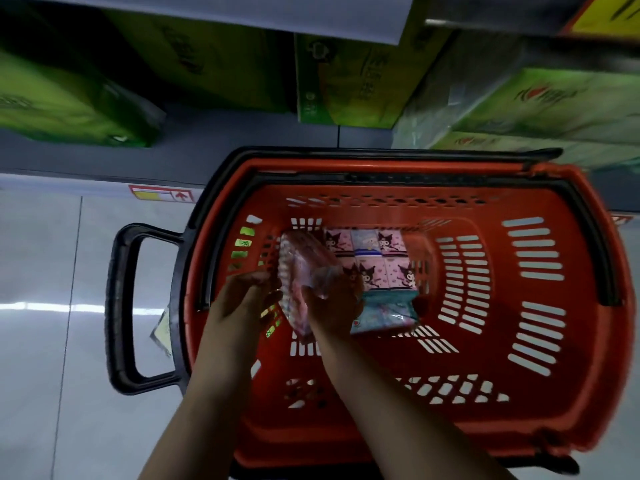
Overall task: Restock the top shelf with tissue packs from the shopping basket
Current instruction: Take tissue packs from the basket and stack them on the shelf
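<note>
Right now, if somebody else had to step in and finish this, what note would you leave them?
Left hand: at the left edge of the tilted pink tissue pack; blur hides whether it grips.
Right hand: grips that pack from the right.
Things: the tilted pack is raised inside the red basket. A flat pink pack lies on the basket floor, with a teal pack beside it.
Done: nothing shelved that I can see; the top shelf is out of view.
Left: lift this pack to the shelf, then the other two.
</note>
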A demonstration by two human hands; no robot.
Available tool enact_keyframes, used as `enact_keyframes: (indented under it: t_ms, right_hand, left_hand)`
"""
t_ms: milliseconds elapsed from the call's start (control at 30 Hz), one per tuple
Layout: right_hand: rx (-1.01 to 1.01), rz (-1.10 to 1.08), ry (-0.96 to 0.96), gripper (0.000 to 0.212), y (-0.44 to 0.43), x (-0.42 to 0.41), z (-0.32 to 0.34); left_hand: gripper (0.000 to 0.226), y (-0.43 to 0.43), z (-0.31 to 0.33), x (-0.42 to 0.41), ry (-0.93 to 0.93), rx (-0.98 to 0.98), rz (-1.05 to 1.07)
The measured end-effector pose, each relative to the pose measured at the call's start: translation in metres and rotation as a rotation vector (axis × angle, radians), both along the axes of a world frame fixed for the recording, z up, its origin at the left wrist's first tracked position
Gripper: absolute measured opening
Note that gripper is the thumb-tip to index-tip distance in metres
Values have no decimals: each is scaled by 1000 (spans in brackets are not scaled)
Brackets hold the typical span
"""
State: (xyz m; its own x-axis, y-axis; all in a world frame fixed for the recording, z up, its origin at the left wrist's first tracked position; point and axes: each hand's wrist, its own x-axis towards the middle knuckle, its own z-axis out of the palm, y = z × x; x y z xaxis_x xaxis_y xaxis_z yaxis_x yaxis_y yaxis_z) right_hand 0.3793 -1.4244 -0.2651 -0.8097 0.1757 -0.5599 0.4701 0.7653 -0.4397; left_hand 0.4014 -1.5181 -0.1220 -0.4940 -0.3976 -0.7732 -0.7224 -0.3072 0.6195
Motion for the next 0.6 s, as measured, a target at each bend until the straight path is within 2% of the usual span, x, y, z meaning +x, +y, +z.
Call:
enact_keyframes:
  t_ms: [67, 267, 367, 467, 600]
  right_hand:
    - [-173, -125, -52, 90, 3, 4, 10]
    - [-489, -395, -201, 57, 27, 9, 40]
    - [-608, -532, -242, 61, 48, 1, 64]
    - [-727, -607, -251, 48, 70, -6, 95]
    - [-898, -650, -307, 52, 90, -6, 134]
  left_hand:
    - [16, -5, 6, -1, 5, -15, 9]
    - [9, -11, 20, 1, -50, 28, -39]
    - [16, -8, 26, 2, -78, 61, -59]
    - [25, -3, 38, 1, -80, 84, -72]
    - [27, 3, 52, -1, -111, 10, -144]
